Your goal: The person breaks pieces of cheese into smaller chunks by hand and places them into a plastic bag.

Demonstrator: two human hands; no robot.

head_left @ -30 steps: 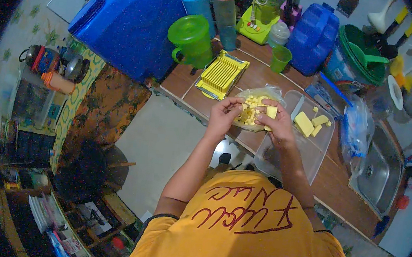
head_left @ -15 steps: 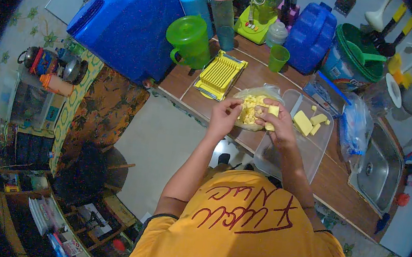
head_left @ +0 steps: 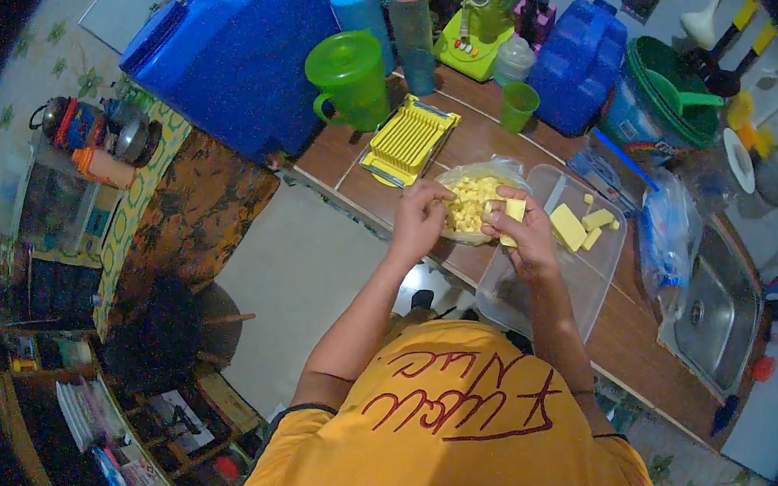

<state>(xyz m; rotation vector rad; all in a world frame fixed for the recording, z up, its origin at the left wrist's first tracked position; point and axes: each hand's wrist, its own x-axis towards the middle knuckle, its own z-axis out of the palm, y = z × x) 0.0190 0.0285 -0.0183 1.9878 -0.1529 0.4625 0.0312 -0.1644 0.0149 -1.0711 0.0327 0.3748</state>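
Head: right grip [head_left: 531, 244] pinching flat slab [head_left: 514, 210]; small chunks [head_left: 471, 198]

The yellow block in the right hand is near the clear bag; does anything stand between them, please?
Nothing visible does: the right hand holds the yellow block at the right side of the bag.

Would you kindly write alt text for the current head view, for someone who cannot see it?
A person's right hand holds a yellow block by a clear plastic bag of small yellow chunks; the left hand is at the bag's left edge. A clear plastic container with more yellow pieces sits right, a yellow slicer farther back.
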